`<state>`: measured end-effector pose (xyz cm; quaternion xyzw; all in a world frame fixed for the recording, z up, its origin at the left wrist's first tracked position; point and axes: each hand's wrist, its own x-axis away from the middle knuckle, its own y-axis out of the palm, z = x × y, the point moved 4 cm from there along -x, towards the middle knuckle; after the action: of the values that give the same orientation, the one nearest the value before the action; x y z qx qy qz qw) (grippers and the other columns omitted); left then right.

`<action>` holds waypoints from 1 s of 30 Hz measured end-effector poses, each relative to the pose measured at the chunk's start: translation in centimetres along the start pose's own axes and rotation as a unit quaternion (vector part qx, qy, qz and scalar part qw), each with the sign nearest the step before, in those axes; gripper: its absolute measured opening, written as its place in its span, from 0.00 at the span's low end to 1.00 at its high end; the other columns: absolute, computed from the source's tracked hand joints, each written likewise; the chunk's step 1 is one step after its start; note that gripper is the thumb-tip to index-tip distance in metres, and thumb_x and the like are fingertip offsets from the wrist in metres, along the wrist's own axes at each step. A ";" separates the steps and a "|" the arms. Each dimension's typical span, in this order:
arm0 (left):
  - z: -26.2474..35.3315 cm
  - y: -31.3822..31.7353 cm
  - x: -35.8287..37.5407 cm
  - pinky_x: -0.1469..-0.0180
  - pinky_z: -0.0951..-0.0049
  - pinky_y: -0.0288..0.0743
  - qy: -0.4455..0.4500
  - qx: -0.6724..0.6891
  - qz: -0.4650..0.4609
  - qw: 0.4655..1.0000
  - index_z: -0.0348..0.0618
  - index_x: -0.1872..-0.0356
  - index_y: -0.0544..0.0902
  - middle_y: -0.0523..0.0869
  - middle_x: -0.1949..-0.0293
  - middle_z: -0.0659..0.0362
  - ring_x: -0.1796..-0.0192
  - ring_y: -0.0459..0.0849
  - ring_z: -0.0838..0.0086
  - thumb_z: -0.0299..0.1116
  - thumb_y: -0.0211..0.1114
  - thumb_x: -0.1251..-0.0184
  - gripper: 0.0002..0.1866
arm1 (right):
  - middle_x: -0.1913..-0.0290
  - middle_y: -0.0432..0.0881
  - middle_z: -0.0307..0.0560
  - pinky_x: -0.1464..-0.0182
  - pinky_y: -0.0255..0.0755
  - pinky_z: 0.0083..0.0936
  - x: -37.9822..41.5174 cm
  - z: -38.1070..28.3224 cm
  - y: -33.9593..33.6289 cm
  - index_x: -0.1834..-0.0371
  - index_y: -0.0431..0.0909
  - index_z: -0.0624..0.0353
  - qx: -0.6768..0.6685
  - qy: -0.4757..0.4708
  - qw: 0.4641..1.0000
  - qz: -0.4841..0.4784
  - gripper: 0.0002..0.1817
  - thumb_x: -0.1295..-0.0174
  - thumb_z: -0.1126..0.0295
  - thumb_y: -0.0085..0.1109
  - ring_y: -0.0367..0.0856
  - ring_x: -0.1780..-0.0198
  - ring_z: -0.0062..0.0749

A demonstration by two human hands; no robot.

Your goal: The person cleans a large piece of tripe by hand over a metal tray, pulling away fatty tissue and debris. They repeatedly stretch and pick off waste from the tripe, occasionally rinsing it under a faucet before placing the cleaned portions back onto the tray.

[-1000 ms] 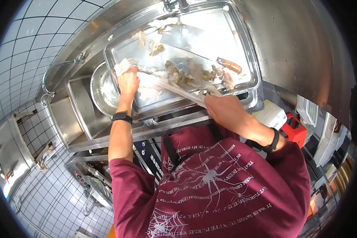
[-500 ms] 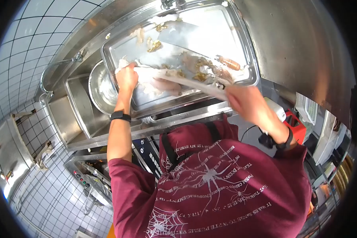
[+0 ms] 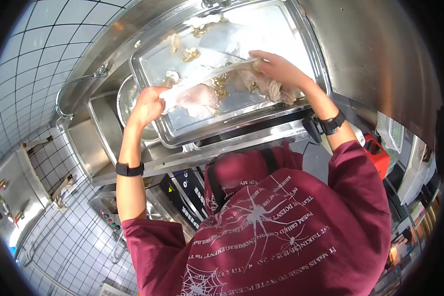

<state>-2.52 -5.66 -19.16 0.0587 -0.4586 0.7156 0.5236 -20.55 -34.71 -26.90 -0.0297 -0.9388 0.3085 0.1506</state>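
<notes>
Head view: the left hand (image 3: 145,104) pinches one end of a crumpled greasy liner sheet (image 3: 202,91) at the near edge of a steel tray (image 3: 182,135). The right hand (image 3: 276,66), fingers curled, grips the sheet's other end, with food scraps (image 3: 190,53) beyond both hands.

Top edge cuts off the far rim of the steel tray (image 3: 158,126) and the tap fittings above it; a round bowl (image 3: 125,101) sits partly hidden behind the left hand (image 3: 145,106) and the tray's corner. The right hand (image 3: 276,66) covers part of the pale scraps (image 3: 269,88) heaped beneath it, so its grip can't be made out, and the bits stuck on the tray floor are too small and smeared to ID. The lens vignette blacks out all four corners, and shelves at far right blur into clutter.
</notes>
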 end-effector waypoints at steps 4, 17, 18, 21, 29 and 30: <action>1.0 -0.7 2.9 0.60 0.60 0.73 0.015 -0.028 0.025 0.999 0.32 0.68 0.81 0.81 0.72 0.43 0.66 0.82 0.50 0.21 0.50 0.60 0.15 | 0.48 0.82 0.45 0.47 0.72 0.20 0.5 5.0 -1.7 0.39 0.73 0.62 -0.344 0.099 0.934 -0.021 0.18 0.30 0.69 0.46 0.79 0.51 0.23; 2.5 0.9 6.0 0.56 0.75 0.72 -0.016 0.114 -0.052 0.992 0.30 0.63 0.81 0.84 0.70 0.57 0.64 0.78 0.75 0.16 0.47 0.56 0.18 | 0.57 0.80 0.44 0.49 0.73 0.35 -0.9 -13.8 10.3 0.51 0.77 0.54 -0.073 -0.346 0.935 0.043 0.15 0.43 0.70 0.59 0.78 0.52 0.40; 2.5 0.9 6.4 0.56 0.75 0.72 -0.020 0.113 -0.054 0.992 0.30 0.63 0.81 0.84 0.70 0.57 0.64 0.78 0.75 0.16 0.47 0.56 0.18 | 0.62 0.79 0.43 0.53 0.73 0.36 -1.3 -14.1 11.0 0.55 0.76 0.54 -0.062 -0.346 0.936 -0.002 0.12 0.43 0.69 0.59 0.78 0.56 0.41; 2.4 0.9 7.3 0.56 0.71 0.74 -0.011 0.142 -0.047 0.989 0.30 0.61 0.81 0.84 0.69 0.50 0.62 0.81 0.69 0.18 0.48 0.55 0.19 | 0.66 0.76 0.41 0.59 0.72 0.37 -1.3 -13.2 9.6 0.62 0.75 0.53 -0.050 -0.346 0.937 -0.009 0.07 0.40 0.65 0.58 0.77 0.60 0.41; 2.0 1.8 8.1 0.51 0.72 0.72 -0.052 0.162 -0.099 0.980 0.31 0.54 0.81 0.85 0.63 0.54 0.57 0.80 0.70 0.22 0.51 0.50 0.20 | 0.68 0.76 0.43 0.62 0.71 0.33 -0.8 -12.4 7.3 0.64 0.75 0.54 -0.094 -0.324 0.939 -0.061 0.09 0.34 0.62 0.51 0.78 0.62 0.39; 1.8 1.8 8.1 0.51 0.72 0.72 -0.053 0.164 -0.095 0.981 0.31 0.54 0.81 0.85 0.63 0.54 0.57 0.80 0.70 0.22 0.51 0.50 0.20 | 0.69 0.75 0.42 0.65 0.72 0.32 -0.9 -12.5 7.1 0.65 0.76 0.55 -0.176 -0.349 0.920 -0.020 0.10 0.33 0.61 0.51 0.79 0.65 0.37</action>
<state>-8.28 -1.41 -14.64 0.2245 -0.3545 0.7238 0.5478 -16.17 -21.96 -21.72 0.0721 -0.9714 0.1262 -0.1878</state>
